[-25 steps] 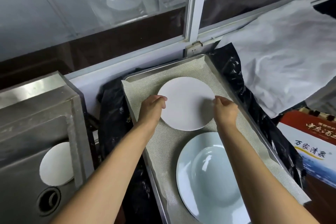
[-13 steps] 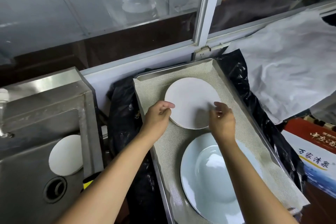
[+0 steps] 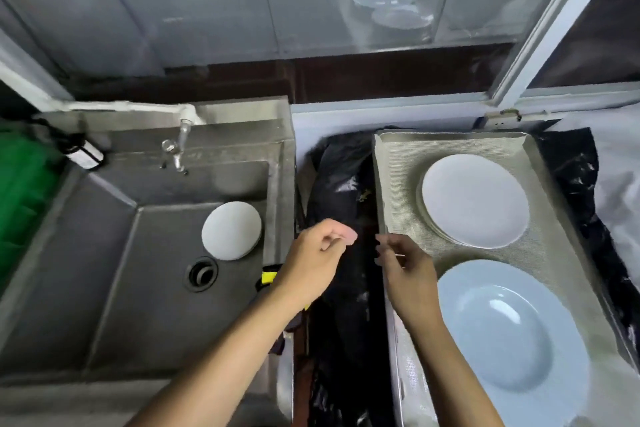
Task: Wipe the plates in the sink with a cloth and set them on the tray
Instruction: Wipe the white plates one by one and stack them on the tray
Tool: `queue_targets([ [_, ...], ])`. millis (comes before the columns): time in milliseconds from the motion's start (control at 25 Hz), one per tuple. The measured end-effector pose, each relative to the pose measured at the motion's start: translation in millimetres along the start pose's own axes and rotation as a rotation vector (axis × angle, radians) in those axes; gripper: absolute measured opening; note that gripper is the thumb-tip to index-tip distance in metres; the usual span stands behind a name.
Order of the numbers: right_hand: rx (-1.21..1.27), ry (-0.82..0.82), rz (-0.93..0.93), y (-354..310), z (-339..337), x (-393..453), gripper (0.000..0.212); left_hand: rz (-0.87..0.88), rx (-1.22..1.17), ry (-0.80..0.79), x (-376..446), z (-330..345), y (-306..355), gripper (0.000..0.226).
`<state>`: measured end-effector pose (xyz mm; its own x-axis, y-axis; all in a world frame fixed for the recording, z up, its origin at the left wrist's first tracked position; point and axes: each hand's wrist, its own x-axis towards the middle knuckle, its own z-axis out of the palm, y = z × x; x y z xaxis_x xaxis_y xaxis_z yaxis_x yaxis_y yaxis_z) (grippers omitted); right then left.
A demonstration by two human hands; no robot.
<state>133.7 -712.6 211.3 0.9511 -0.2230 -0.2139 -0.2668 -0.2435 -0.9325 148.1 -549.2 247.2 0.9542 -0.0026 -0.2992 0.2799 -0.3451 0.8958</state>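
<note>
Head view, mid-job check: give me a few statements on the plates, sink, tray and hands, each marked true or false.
1. One small white plate leans against the right wall of the sink. True.
2. The tray holds only one plate. False: a white plate stack lies at the far end and a large pale blue plate nearer.
3. The left hand grips a plate. False: it holds no plate; its fingers are curled, over the gap between sink and tray.
4. The right hand is beside the tray's left edge, touching no plate. True.
5. Water runs from the tap. False: no stream shows.
</note>
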Motion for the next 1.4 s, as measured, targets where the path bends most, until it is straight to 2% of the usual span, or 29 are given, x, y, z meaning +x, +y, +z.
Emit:
queue_targets([
  [160,-0.050,-0.160,-0.113,-19.3,66.7,-25.4,0.022,-0.020,-0.050,0.126,-32.4,-54.4,-25.1,0.048],
  [360,-0.042,-0.272,-0.117,-27.2,148.7,-56.3,0.020,-0.023,-0.076,0.187,-63.4,-131.8,-60.0,0.042],
  [440,-0.053,-0.279,-0.113,-30.2,186.1,-70.2,0.016,-0.017,-0.085,0.193,-72.6,-168.8,-76.6,0.038],
  [600,-0.068,-0.260,-0.059,-35.2,269.5,-105.2,0.023,-0.017,-0.084,0.160,-85.6,-247.9,-123.0,0.032],
  [720,-0.077,-0.242,-0.016,-31.9,323.3,-129.6,0.018,-0.039,-0.057,0.120,-91.6,-304.1,-164.1,0.032],
  [840,-0.060,-0.189,0.048,-28.4,358.7,-149.2,0.023,-0.102,-0.042,0.080,-94.9,-345.0,-201.4,0.032],
  [1160,-0.128,-0.180,0.270,8.7,395.0,-163.4,0.025,-0.256,-0.049,0.001,-93.5,-368.3,-279.8,0.029],
  [1400,-0.182,-0.191,0.366,61.2,416.7,-105.0,0.020,-0.353,-0.086,0.076,-36.9,-354.6,-337.5,0.038],
])
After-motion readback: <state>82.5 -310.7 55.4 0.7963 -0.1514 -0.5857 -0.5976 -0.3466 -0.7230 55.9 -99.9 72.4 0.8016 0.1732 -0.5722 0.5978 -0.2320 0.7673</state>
